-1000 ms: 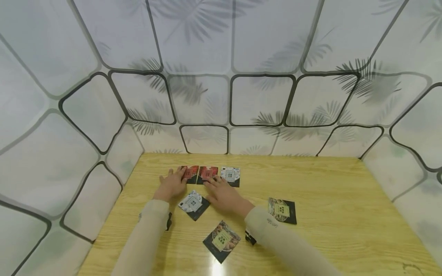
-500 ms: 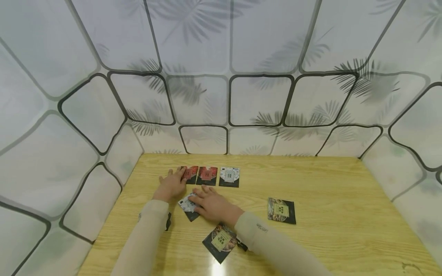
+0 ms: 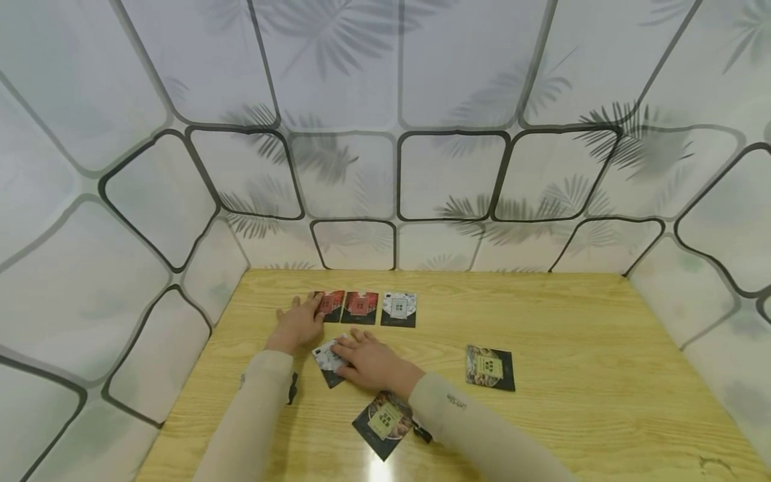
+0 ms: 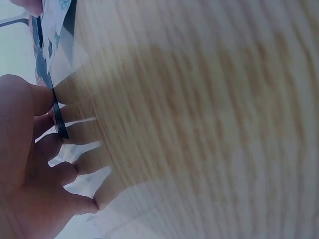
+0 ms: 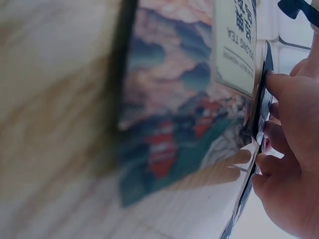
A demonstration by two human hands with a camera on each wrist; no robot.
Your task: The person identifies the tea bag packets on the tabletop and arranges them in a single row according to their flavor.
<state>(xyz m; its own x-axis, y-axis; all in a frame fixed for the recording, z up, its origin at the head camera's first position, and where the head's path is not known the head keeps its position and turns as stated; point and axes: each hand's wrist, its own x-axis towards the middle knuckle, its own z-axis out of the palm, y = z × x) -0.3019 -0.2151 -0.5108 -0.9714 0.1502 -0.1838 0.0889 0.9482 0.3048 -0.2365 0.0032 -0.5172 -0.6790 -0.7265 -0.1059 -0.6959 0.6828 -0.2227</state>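
Flat square tea packets lie on the table. My left hand (image 3: 298, 325) rests with spread fingertips on the left edge of a red-and-black packet (image 3: 332, 308) in the back row. In the left wrist view, the dark edge of that packet (image 4: 60, 122) shows by the thumb. My right hand (image 3: 372, 361) lies with extended fingers over a tilted white-and-black packet (image 3: 327, 358), covering its right part. Under the right wrist is a packet with a yellow-green label (image 3: 383, 422); "OOLONG TEA" is readable on a packet (image 5: 174, 64) close to the right wrist camera.
A second red-and-black packet (image 3: 360, 308) and a white-and-black packet (image 3: 399, 309) continue the back row. Another yellow-green-labelled packet (image 3: 490, 367) lies to the right. A patterned fabric wall (image 3: 446, 241) rises behind the wooden table (image 3: 572, 335) and along both sides.
My right hand has come back from the second red packet and the white packet beside it, onto the tilted white packet. My left hand has stayed on the first red packet.
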